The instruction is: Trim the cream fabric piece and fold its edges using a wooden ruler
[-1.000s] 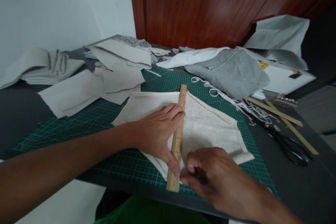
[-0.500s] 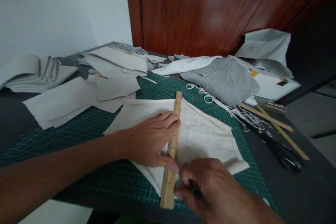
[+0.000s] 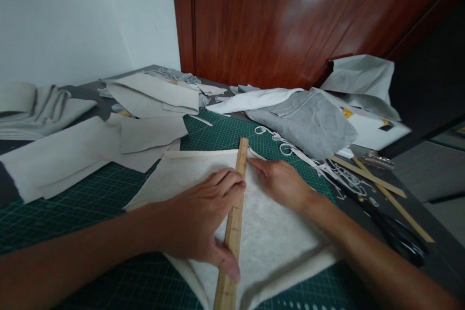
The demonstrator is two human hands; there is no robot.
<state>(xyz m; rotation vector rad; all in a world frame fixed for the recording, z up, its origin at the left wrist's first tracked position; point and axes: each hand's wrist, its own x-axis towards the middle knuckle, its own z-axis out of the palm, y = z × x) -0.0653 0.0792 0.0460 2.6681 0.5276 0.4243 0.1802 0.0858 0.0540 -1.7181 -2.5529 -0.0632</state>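
A wooden ruler (image 3: 234, 223) lies lengthwise across a cream piece of cloth (image 3: 279, 237) on a green cutting mat (image 3: 98, 189). My left hand (image 3: 203, 218) presses the ruler onto the cloth, its fingers on the upper part and its thumb spread lower down. Close to the ruler's far end, at the cloth's top edge, my right hand (image 3: 281, 181) points its index finger along the ruler's right side. Its other fingers are curled under, and whatever they hold is hidden. The cloth's lower right edge curls up beneath my right forearm.
Pale fabric pieces (image 3: 61, 155) and a folded stack (image 3: 39, 111) lie left. Grey cloth (image 3: 305, 121) and white cord (image 3: 290, 150) sit at the back right. Black-handled scissors (image 3: 403, 242) and wooden strips (image 3: 395, 203) lie right. A wall and red-brown wood panel (image 3: 254, 19) stand behind.
My right hand has moved from the ruler's near end up to its far end. The left hand stays on the ruler. The view has shifted slightly.
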